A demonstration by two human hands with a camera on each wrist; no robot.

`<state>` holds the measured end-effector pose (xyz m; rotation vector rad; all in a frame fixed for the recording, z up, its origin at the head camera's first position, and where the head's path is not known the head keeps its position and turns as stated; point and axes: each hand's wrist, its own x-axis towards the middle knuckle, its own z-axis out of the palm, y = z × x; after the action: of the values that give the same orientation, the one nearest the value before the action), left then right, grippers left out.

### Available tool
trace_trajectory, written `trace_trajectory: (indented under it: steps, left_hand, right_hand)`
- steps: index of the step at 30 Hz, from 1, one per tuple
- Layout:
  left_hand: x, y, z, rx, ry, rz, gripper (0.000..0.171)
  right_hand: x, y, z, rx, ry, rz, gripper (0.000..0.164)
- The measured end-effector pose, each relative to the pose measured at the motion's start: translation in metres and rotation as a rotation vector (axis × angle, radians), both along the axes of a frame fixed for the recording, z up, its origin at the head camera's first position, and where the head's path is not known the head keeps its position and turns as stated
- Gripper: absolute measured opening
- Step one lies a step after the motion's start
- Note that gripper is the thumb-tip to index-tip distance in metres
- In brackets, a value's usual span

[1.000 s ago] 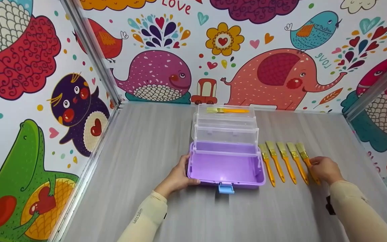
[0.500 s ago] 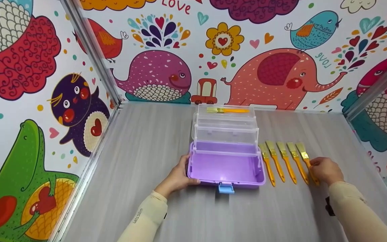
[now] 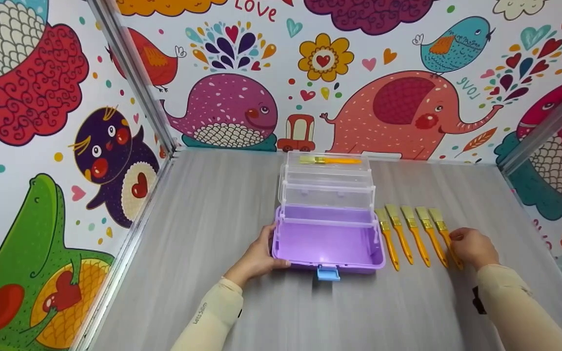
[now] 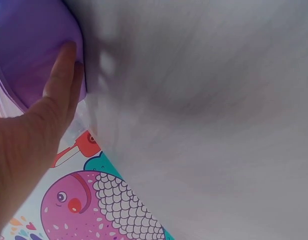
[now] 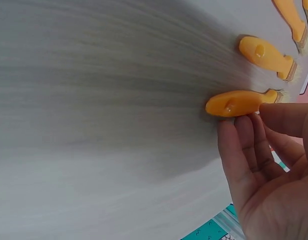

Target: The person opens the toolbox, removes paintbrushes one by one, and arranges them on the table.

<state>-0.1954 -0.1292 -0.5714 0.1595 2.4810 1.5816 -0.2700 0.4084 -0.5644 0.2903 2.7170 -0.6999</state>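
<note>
A purple box (image 3: 327,241) with clear fold-out trays (image 3: 330,197) stands open on the table. My left hand (image 3: 259,256) rests against its front left corner, thumb at the front and fingers along the side. In the left wrist view, straight fingers (image 4: 63,82) lie flat on the purple wall. Several paintbrushes with orange handles lie in a slanted row right of the box. My right hand (image 3: 473,247) pinches the handle of the rightmost paintbrush (image 3: 441,222) between thumb and fingers. In the right wrist view that orange handle (image 5: 234,103) lies on the table beside the fingertips.
Another paintbrush (image 3: 334,160) lies across the topmost clear tray at the back. A blue latch (image 3: 328,273) hangs from the box's front. The grey table (image 3: 203,195) meets printed walls (image 3: 310,97) at the back and sides.
The rightmost paintbrush and my right hand have shifted very slightly, with the brush lying closer in line with the row. My left hand and the box have stayed put.
</note>
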Motion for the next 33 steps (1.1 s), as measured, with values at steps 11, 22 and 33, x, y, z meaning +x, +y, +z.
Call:
trace_trajectory:
  steps: [11,22,33]
  left_hand:
    - [0.0,0.0,0.001,0.004,-0.012,0.0,0.106]
    - [0.001,0.0,0.0,-0.008,-0.015,0.002,0.106]
    - [0.001,0.0,-0.001,-0.005,0.02,-0.013,0.103]
  right_hand:
    - [-0.005,0.002,0.014,-0.067,-0.058,0.001,0.05]
    - [-0.022,-0.038,0.043,-0.138,0.087,0.085,0.047]
    - [-0.031,-0.101,0.079,-0.209,0.134,0.227,0.035]
